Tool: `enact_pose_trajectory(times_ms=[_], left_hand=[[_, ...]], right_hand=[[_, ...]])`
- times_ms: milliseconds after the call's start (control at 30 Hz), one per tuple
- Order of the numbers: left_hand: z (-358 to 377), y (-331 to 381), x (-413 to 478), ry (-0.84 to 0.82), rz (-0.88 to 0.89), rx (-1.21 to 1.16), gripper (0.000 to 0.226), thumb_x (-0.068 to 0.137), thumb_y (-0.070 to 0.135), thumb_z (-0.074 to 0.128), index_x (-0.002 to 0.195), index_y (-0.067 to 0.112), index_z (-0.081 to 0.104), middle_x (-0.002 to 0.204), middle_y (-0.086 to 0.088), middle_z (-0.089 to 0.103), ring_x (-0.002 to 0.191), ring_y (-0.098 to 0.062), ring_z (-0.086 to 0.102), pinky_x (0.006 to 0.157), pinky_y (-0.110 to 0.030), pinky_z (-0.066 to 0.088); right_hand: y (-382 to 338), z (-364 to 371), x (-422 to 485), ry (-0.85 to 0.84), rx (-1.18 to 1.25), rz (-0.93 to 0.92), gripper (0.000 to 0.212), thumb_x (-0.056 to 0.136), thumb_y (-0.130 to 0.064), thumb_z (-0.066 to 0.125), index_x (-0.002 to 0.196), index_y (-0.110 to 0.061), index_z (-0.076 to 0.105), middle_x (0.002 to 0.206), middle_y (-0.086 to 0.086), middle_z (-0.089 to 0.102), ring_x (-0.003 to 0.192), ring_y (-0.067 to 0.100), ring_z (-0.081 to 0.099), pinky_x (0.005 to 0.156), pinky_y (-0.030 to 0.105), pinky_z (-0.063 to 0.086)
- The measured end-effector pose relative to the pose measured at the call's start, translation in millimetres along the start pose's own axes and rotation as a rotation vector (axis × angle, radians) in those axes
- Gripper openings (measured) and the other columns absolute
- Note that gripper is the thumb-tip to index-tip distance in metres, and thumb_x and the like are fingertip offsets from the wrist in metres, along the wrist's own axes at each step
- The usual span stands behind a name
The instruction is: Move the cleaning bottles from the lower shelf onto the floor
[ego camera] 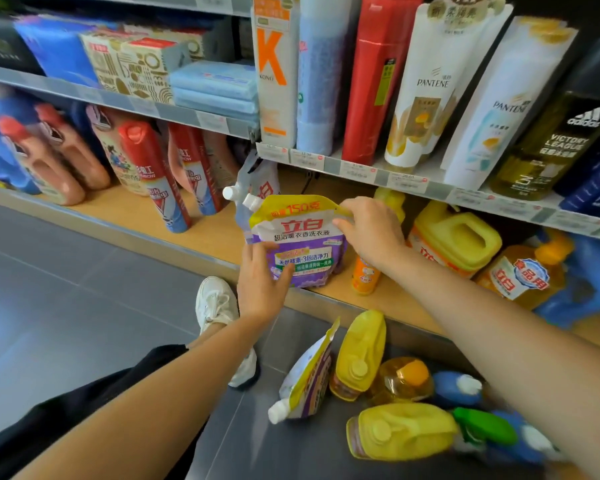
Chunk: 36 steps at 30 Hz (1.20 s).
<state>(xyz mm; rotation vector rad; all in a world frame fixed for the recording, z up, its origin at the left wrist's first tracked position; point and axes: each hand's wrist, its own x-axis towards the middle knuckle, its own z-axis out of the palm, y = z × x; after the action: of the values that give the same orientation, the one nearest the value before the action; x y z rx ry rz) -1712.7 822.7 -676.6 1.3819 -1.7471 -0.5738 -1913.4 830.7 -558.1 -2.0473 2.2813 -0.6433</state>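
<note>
Left of the purple pouch (298, 244), bare grey floor (66, 289) offers the widest room; a white shoe (215, 303) lies just below-left of it. The left hand (260, 292) grips the pouch's lower-left corner, thumb across the front. The right hand (371, 233) pinches its top-right edge. The pouch stands upright at the front lip of the lower shelf (219, 237) (whether lifted clear cannot be told). Likely hazards: the soft body sagging from corner holds, or brushing the small orange bottle (364, 277) just right of it. Below-right of the pouch, the yellow jug (361, 351) and other bottles lying on the floor crowd the landing space.
</note>
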Motion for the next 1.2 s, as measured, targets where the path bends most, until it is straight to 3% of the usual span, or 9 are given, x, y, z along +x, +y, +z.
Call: enact_pose_trajectory(times_ms=[100,233,367,533,667,733,800,967,1200], left_hand=[[18,-14,-2,-0.101,-0.393,-0.136,0.061,0.077,0.038,0.085,0.120,0.028,0.043,0.119,0.009,0.062,0.112,-0.020,0.065,0.091,-0.040,0.052],[48,-20,8,-0.058,-0.646,-0.415,0.076,0.073,0.034,0.089,0.130,0.027,0.038,0.120,-0.001,0.069,0.107,-0.028,0.070,0.094,-0.052,0.056],[68,-14,25,-0.030,-0.646,-0.675,0.075,0.078,0.018,0.087,0.131,0.022,0.034,0.122,-0.006,0.065,0.108,-0.026,0.070,0.090,-0.052,0.059],[77,-6,43,-0.227,-0.577,-0.787,0.084,0.087,0.003,0.077,0.153,0.012,0.025,0.133,-0.008,0.060,0.119,-0.022,0.063,0.102,-0.049,0.053],[73,-18,40,-0.267,-0.464,-0.525,0.078,0.082,0.005,0.082,0.146,0.011,0.038,0.119,0.005,0.058,0.093,0.010,0.056,0.086,-0.018,0.050],[73,-20,38,-0.220,-0.467,-0.498,0.079,0.080,0.007,0.084,0.145,0.011,0.039,0.119,0.009,0.058,0.099,0.000,0.059,0.085,-0.018,0.049],[77,-16,37,-0.217,-0.568,-0.636,0.078,0.080,0.005,0.084,0.143,0.010,0.039,0.131,-0.003,0.062,0.111,-0.021,0.063,0.090,-0.040,0.056],[96,7,36,-0.206,-0.875,-0.945,0.055,0.086,0.007,0.079,0.128,0.015,0.044,0.125,-0.012,0.067,0.098,-0.031,0.072,0.057,-0.032,0.061],[117,18,56,-0.064,-0.946,-1.170,0.056,0.094,0.003,0.068,0.143,0.008,0.041,0.136,-0.014,0.060,0.104,-0.028,0.067,0.072,-0.031,0.062]], right_hand=[[-7,-4,1,-0.033,0.097,-0.003,0.040,0.093,-0.035,0.069,0.130,-0.021,0.064,0.118,0.004,0.071,0.106,0.027,0.066,0.088,0.043,0.055],[-10,-6,11,0.013,0.224,-0.006,0.017,0.096,-0.027,0.066,0.101,-0.016,0.078,0.089,0.003,0.076,0.083,0.022,0.070,0.077,0.041,0.057],[-2,-5,12,0.069,0.311,-0.023,0.016,0.094,-0.021,0.067,0.096,-0.013,0.081,0.089,0.004,0.078,0.083,0.018,0.069,0.076,0.034,0.054],[18,-3,3,-0.032,0.382,0.039,0.028,0.095,-0.012,0.066,0.122,-0.007,0.070,0.115,0.009,0.073,0.102,0.013,0.067,0.088,0.037,0.058],[23,-12,-9,-0.036,0.371,0.030,0.050,0.090,-0.009,0.071,0.139,-0.013,0.057,0.126,0.008,0.067,0.099,0.014,0.069,0.082,0.026,0.056],[27,-18,-21,0.215,0.274,-0.011,0.040,0.087,-0.014,0.074,0.126,-0.013,0.067,0.117,0.004,0.070,0.078,0.007,0.065,0.075,0.025,0.054],[34,-18,-35,0.370,0.267,0.070,0.033,0.083,-0.019,0.078,0.114,-0.012,0.070,0.108,0.003,0.069,0.070,0.005,0.058,0.070,0.025,0.053],[56,12,-49,0.159,0.440,0.450,0.058,0.075,-0.033,0.086,0.125,-0.017,0.061,0.120,0.004,0.068,0.105,0.023,0.065,0.090,0.045,0.055],[68,39,-41,0.143,0.462,0.429,0.056,0.080,-0.037,0.082,0.130,-0.022,0.059,0.116,0.004,0.070,0.105,0.023,0.066,0.085,0.035,0.054]])
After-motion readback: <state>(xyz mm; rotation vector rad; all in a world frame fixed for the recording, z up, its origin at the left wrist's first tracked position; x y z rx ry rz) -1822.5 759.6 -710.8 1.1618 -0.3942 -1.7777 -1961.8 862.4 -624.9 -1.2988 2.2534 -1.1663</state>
